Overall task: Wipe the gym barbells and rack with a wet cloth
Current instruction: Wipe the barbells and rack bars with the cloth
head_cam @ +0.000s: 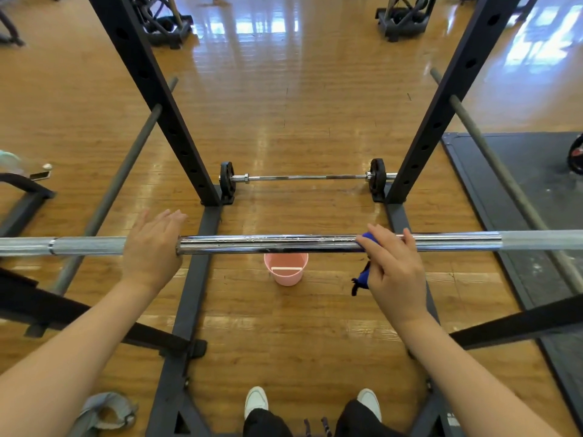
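A chrome barbell (271, 243) lies horizontally across the black rack (164, 99) at about waist height. My left hand (151, 247) rests over the bar left of centre, fingers extended forward over it. My right hand (394, 269) presses a blue cloth (367, 241) onto the bar right of centre; a tail of the cloth hangs below the hand. The bar's middle section looks shiny with wet streaks. A second barbell (303, 177) with small black plates lies on the floor between the rack's uprights.
A pink bucket (286, 269) stands on the wooden floor just under the bar. Grey safety bars (107, 197) slope along both sides. A dark mat (533, 184) lies at right. A grey cloth (104, 411) lies by my left foot. Other gym machines stand far back.
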A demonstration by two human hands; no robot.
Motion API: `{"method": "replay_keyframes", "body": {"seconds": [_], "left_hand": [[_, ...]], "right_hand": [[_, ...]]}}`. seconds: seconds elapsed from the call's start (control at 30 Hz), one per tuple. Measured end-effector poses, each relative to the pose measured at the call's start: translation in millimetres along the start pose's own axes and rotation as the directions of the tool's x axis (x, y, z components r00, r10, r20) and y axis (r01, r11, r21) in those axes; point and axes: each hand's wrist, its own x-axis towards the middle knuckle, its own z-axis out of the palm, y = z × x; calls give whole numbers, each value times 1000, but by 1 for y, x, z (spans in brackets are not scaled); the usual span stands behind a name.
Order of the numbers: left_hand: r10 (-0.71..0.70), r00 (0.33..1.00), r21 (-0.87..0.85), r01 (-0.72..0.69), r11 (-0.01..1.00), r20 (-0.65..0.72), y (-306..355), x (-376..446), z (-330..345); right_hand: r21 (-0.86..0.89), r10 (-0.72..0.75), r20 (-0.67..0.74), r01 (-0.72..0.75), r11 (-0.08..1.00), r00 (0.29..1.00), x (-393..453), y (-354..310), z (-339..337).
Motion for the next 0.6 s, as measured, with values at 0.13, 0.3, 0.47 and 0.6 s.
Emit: {"method": "replay_keyframes", "body": {"seconds": [0.13,0.3,0.47,0.6], "left_hand": [[20,999,-20,-20,1000,37,1,-2,-7],[125,992,36,-126,991,21,-10,3,-8],[80,997,77,-80,994,5,-13,0,5],[34,966,80,-56,995,255,-8,9,-12]], "right_hand": [[-42,2,-31,-3,999,1000,-6,26,-14],[-81,12,-81,-18,997,997,-7,40,-15],[-62,71,-130,-80,995,989,-9,32,-8],[-34,121,-129,-126,991,984,-10,27,-9]]}}
